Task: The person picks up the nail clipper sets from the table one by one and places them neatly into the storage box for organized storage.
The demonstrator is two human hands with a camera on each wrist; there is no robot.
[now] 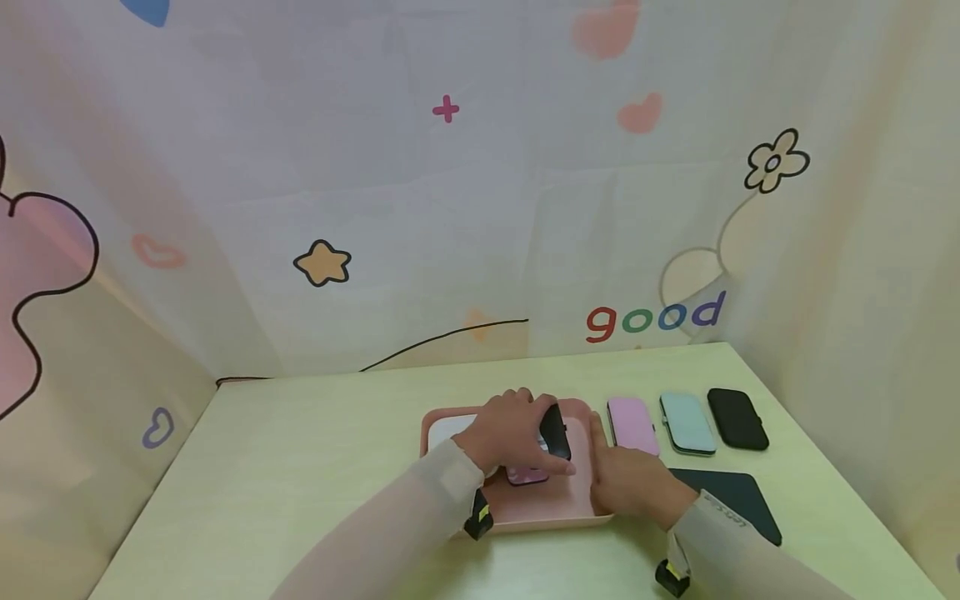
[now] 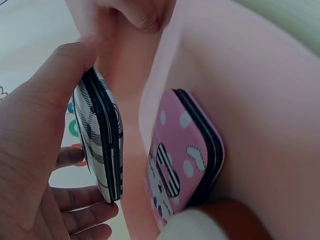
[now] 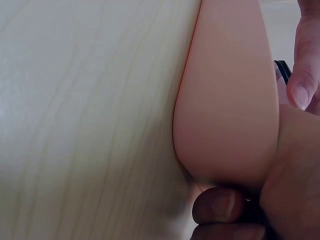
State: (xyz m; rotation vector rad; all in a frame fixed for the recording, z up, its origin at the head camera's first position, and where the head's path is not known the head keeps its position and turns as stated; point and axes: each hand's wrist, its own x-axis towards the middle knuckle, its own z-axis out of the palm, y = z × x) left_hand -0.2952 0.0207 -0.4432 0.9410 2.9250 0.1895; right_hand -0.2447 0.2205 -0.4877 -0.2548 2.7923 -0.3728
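Note:
My left hand (image 1: 508, 433) grips a slim plaid zip-like case (image 2: 102, 135) between thumb and fingers, tilted on edge above a pink tray (image 1: 562, 504). Beneath it, in the tray, lies a pink polka-dot case (image 2: 185, 150) with a dark rim; the left hand covers much of it in the head view. A white area (image 1: 446, 429) shows at the tray's left end, its kind unclear. At the tray's right side, my right hand (image 1: 633, 483) holds the wall, with fingers curled at the corner in the right wrist view.
Right of the tray lie a lilac case (image 1: 632, 425), a mint case (image 1: 687, 423) and a black case (image 1: 738, 418). A dark flat pad (image 1: 738, 498) lies nearer, partly behind the right forearm. A patterned curtain (image 1: 465, 208) hangs behind the table (image 1: 300, 475).

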